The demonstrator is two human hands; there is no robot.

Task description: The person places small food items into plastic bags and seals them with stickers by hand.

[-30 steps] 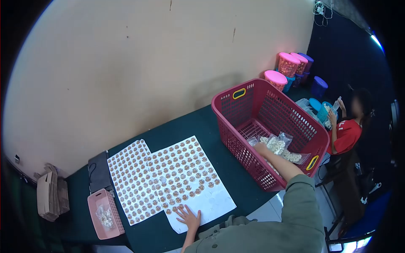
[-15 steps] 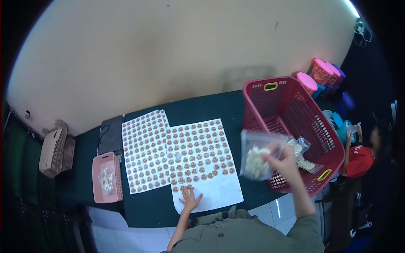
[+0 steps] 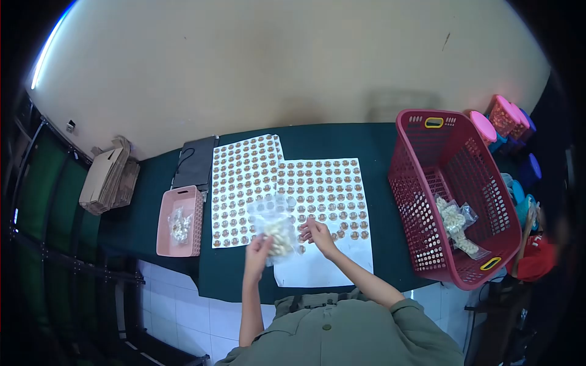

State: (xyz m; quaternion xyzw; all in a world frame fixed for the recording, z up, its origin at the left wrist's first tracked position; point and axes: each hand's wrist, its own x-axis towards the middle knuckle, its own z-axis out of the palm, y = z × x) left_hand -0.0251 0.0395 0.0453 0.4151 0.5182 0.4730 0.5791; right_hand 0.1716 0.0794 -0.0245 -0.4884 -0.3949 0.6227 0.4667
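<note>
A clear plastic bag of pale pieces is held up over two white sheets dotted with rows of round brown stickers. My left hand grips the bag's lower left side. To the right of the bag, my right hand is over the right sheet, its fingers curled and apart from the bag; nothing shows between them. The left sheet lies partly beside the bag, which covers some stickers.
A pink basket with a small bag stands left, near folded cardboard and a black bag. At right is a large red basket holding filled bags. Pink-lidded tubs and a person in red are beyond.
The bag has moved left from beside the red basket and passed from my right hand to my left. My left hand has lifted off the sheet. The view has shifted.
</note>
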